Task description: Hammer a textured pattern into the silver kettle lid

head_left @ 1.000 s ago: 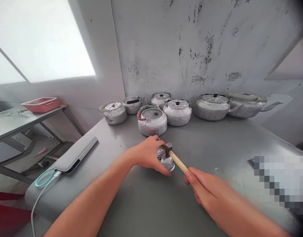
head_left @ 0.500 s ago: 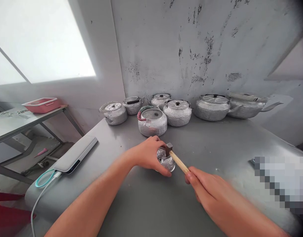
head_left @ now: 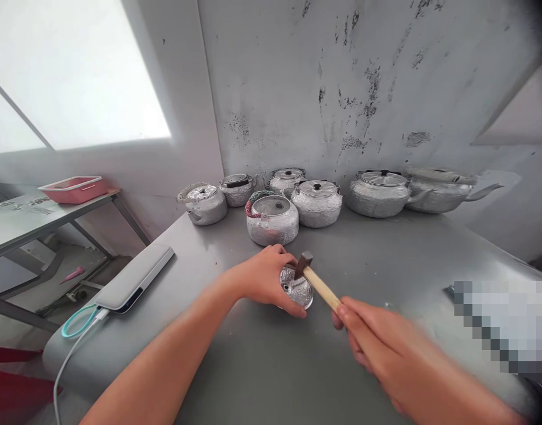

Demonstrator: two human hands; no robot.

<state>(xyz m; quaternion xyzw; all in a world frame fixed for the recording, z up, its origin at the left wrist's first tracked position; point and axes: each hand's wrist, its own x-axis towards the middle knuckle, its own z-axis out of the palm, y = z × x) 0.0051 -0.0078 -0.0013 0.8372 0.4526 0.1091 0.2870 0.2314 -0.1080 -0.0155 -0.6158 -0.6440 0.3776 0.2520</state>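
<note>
On the bench (head_left: 271,366), a dimpled metal piece (head_left: 301,292) is gripped at its edge by the fingers of the left hand (head_left: 268,276); a hammer (head_left: 324,288) is clasped by its handle in the right hand (head_left: 370,336). The piece, probably light and stiff, is best held by the rim.

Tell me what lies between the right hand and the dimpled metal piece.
In the head view, a hammer: its wooden handle runs from the right hand to its head, at the metal piece in the left hand.
</note>
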